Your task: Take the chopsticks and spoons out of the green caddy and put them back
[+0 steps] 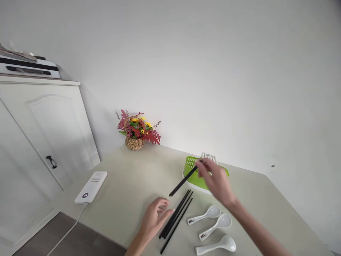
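Note:
My right hand (pixel 213 176) is raised in front of the green caddy and pinches the upper end of black chopsticks (pixel 183 184), which slant down to the left; whether one or two are held I cannot tell. Close to the table, my left hand (pixel 157 217) has its fingers curved and apart, with nothing between them. Its fingertips are beside several more black chopsticks (pixel 176 218) lying side by side on the table. The green caddy (pixel 190 161) has a perforated wall, a white base and a white holed part at the back; my right hand hides some of it.
Three white spoons (pixel 213 211) lie at the front right of the table (pixel 128 188). A white power bank (pixel 92 186) with a cable rests near the left edge. At the back stands a flower basket (pixel 135 143) by the wall. A white cabinet (pixel 53 131) is at left.

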Demonstrator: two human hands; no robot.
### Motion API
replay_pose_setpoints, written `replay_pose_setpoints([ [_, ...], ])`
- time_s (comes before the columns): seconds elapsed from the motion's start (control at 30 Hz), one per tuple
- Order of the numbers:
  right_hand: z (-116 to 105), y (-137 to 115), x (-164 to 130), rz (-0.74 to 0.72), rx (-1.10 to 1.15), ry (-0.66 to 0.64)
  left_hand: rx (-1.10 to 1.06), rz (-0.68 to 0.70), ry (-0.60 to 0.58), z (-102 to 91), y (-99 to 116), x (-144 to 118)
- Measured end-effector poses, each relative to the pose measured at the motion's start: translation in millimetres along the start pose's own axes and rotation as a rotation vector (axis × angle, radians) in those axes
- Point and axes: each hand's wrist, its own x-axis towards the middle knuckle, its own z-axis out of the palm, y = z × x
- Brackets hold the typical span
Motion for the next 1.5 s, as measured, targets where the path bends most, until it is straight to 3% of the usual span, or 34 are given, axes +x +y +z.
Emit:
replay_pose_setpoints([
  [0.13,-45,9,41,0.078,-0.042,0.242,0.017,-0.068,0.071,-0.7,2,1],
  [0.23,-58,30,69,0.036,-0.191,0.323,0.010,-0.066,0.065,-1.0,3,3],
  [0.33,-50,61,89,0.057,-0.296,0.256,0.026,-0.053,0.048,-1.1,1,4],
  [0.53,-9,118,111,0.158,-0.364,0.099,0.072,-0.060,0.021,0.5,-3,7],
  [0.73,2,147,123,0.297,-0.447,-0.036,0.083,-0.060,0.004,0.1,-3,10],
  [0.83,2,149,114,0.338,-0.486,-0.050,0.094,-0.071,-0.002,-0.3,-3,11],
  [1.07,5,136,62,0.337,-0.516,-0.137,0.106,-0.089,0.002,0.3,-2,14],
  [1.27,-3,126,48,0.348,-0.486,-0.158,0.255,-0.002,-0.108,2.1,12,9],
  [1.4,-11,112,35,0.363,-0.470,-0.137,0.326,0.095,-0.186,5.5,24,2],
  [1.5,-16,90,4,0.296,-0.382,-0.027,0.361,0.132,-0.181,7.4,25,-4],
])
